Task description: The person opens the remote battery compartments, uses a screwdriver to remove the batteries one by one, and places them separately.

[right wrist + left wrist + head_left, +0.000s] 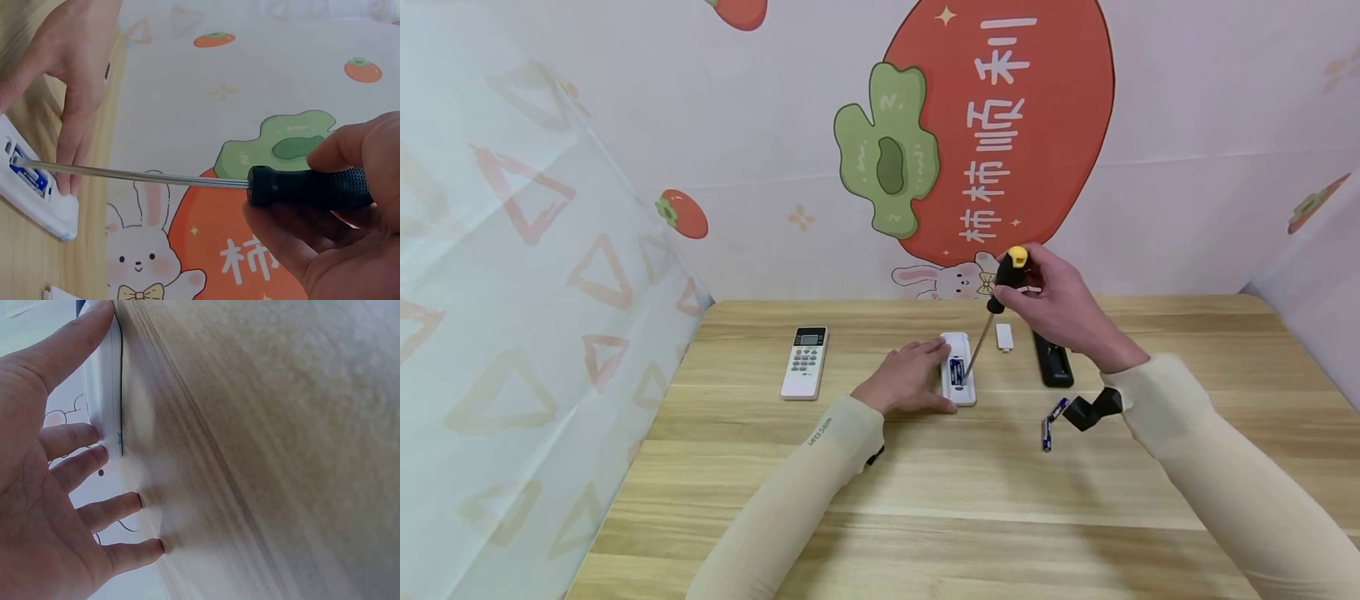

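A white remote control (968,398) lies back-up on the table, blue batteries (957,372) showing in its uncovered compartment. My left hand (912,377) holds the remote at its left side, thumb near the close end and fingers by the far end; in the left wrist view the ring and little fingertips touch the table. My right hand (1060,304) grips the black handle of a screwdriver (300,187) with a yellow end. Its shaft slants down into the compartment, where the tip meets the end of a battery (31,178).
Left of the hands lies another white remote (805,363), keys up. Right of the held remote are a small white cover (1004,337), a black remote (1056,367) partly behind the right hand, and two loose blue batteries (1047,435). A printed cloth (760,167) hangs behind the table.
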Action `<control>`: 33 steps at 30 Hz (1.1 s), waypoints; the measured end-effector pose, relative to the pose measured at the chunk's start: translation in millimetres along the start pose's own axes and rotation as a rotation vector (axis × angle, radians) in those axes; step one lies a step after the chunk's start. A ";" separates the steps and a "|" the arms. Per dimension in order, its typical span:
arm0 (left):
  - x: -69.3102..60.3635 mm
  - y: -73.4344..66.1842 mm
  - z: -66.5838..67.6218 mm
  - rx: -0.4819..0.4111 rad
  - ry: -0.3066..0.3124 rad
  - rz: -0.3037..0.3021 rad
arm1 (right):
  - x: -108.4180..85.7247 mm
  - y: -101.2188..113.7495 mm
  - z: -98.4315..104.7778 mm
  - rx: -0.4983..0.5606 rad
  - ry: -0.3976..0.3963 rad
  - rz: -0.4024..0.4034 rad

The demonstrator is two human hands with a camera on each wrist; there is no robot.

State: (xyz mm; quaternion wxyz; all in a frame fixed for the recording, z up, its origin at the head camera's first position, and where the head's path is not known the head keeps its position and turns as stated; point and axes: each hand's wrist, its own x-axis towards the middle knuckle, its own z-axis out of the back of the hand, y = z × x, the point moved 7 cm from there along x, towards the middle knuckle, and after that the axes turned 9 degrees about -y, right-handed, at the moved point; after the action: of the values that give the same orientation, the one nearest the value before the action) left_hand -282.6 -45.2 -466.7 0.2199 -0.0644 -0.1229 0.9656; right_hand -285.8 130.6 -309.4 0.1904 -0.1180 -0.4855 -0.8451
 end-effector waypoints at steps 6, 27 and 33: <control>0.0 -0.8 0.5 0.002 0.002 -0.007 | 9.8 -8.0 -1.1 -0.109 0.018 -0.034; -1.2 -1.8 1.3 0.002 0.000 -0.007 | 5.1 17.5 -19.5 -0.188 0.219 0.136; -2.3 -1.8 3.8 -0.013 -0.009 -0.004 | -0.8 34.1 -26.5 -0.208 0.228 0.284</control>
State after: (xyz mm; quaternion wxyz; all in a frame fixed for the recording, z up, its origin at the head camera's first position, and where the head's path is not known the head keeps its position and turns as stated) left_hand -280.5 -45.4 -462.4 0.2209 -0.0613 -0.1302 0.9646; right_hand -270.5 92.3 -296.5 0.3482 -0.1080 -0.3492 -0.8632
